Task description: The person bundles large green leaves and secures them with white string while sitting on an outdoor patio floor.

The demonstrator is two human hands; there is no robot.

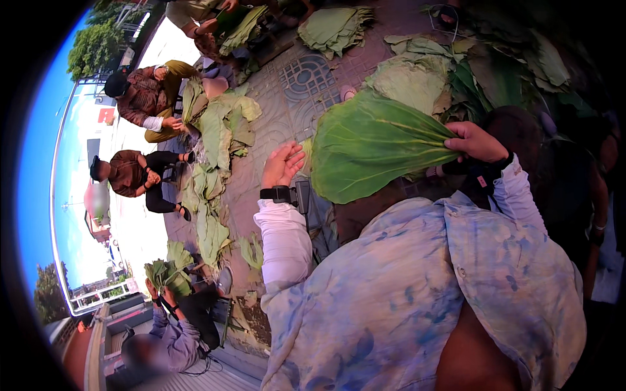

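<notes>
My right hand (474, 142) is closed on the narrow stem end of a broad, bright green leaf (375, 146) with pale veins, which spreads out to the left across the middle of the view. My left hand (283, 163) is open just left of the leaf, palm turned up and fingers slightly bent, holding nothing. Beyond the leaf lies a pile of paler, yellowish-green leaves (405, 78), with darker leaves beside it.
Several people (137, 176) sit along the left with leaves, one at the lower left holding a bunch (168, 277). Loose leaves (215, 127) strew the patterned paving (287, 114). Another stack (336, 29) lies at the top; dark clutter fills the right.
</notes>
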